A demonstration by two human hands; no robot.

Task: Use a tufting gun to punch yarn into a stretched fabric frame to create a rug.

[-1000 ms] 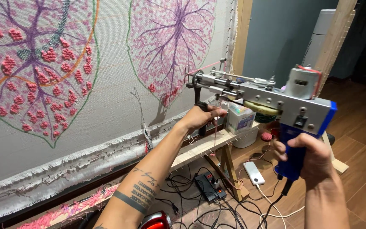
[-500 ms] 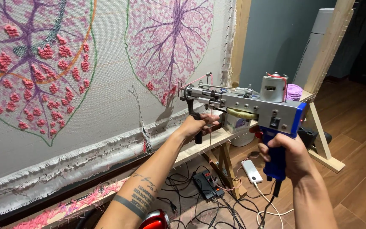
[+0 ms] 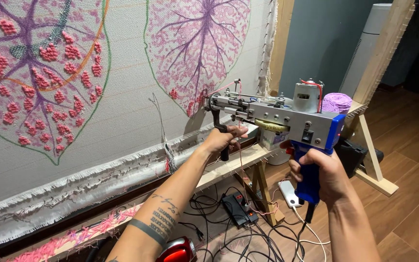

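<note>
head view, stretched tufting cloth [image 3: 122, 111], wooden floor [image 3: 413, 194]

I see a purple yarn ball [image 3: 336, 102] on the wooden frame [image 3: 379, 53]. Below, a black power strip [image 3: 239, 209] lies among cables on the wooden floor [image 3: 413, 194].

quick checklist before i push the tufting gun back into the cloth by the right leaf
1. Left hand wrapped on the black front handle: ok.
2. Right hand closed on the blue grip of the tufting gun: ok.
3. Pink yarn runs along the top to the front of the gun: ok; threaded through the needle: cannot tell.
4. Needle tip against the cloth: not ok, it is held off it.
5. Power cord hangs free below the grip: ok.
6. Trigger state: cannot tell.
</note>
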